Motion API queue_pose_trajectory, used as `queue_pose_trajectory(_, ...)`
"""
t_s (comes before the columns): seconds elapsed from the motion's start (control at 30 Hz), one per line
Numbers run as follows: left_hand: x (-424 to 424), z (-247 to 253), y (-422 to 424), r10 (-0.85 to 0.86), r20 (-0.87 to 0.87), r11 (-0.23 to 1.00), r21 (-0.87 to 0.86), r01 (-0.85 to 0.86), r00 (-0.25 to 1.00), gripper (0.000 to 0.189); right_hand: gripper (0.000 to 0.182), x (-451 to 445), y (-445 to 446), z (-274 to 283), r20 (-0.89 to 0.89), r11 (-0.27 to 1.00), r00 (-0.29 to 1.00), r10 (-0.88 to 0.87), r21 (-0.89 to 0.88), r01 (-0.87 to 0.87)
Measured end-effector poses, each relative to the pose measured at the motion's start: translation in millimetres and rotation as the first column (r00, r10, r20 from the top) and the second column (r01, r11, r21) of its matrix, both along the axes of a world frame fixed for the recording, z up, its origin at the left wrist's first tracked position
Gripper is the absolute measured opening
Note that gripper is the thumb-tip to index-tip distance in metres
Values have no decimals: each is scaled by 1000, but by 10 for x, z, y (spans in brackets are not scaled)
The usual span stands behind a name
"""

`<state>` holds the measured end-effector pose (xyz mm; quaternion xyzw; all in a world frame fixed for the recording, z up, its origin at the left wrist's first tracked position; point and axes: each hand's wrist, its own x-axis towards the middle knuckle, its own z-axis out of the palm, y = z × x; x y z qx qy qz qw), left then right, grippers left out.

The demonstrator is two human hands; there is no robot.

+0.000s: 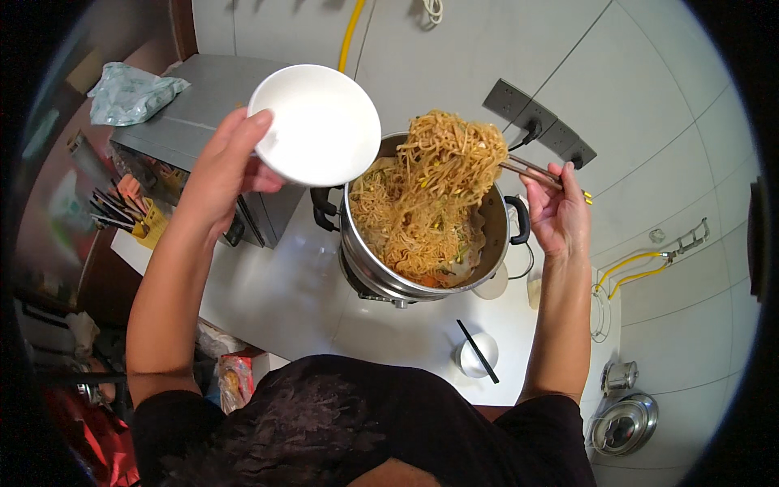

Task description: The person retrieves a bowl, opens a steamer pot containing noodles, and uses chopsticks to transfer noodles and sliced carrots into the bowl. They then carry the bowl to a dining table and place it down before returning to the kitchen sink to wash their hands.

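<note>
My left hand (234, 161) grips a white bowl (316, 125) by its rim, thumb on the near side; the bowl is held up left of the pot and looks bare inside. In my right hand (557, 207) is a pair of brown chopsticks (535, 170) with yellow ends. They lift a large clump of cooked noodles (453, 155) above the pot, and strands hang down from it. Below, a two-handled steel pot (395, 280) holds more noodles (420, 237) mixed with green pieces and sprouts. Its left handle (324, 209) is just below the bowl.
A small white bowl (481, 359) with black chopsticks (478, 350) across it stands on the white counter (274, 304). Left are a grey oven-like appliance (225, 85) and a yellow utensil holder (149, 225). A power strip (535, 119) with plugs lines the wall; pan lids (624, 426) hang at right.
</note>
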<state>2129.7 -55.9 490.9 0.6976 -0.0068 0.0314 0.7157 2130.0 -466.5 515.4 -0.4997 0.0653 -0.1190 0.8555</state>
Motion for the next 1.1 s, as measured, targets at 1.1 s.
queue_pose_trajectory(1.1,435,-146,-989,-320,-130,935,-201,291,938,81,35,198,185,1546,362,981,931,-35,-167,102)
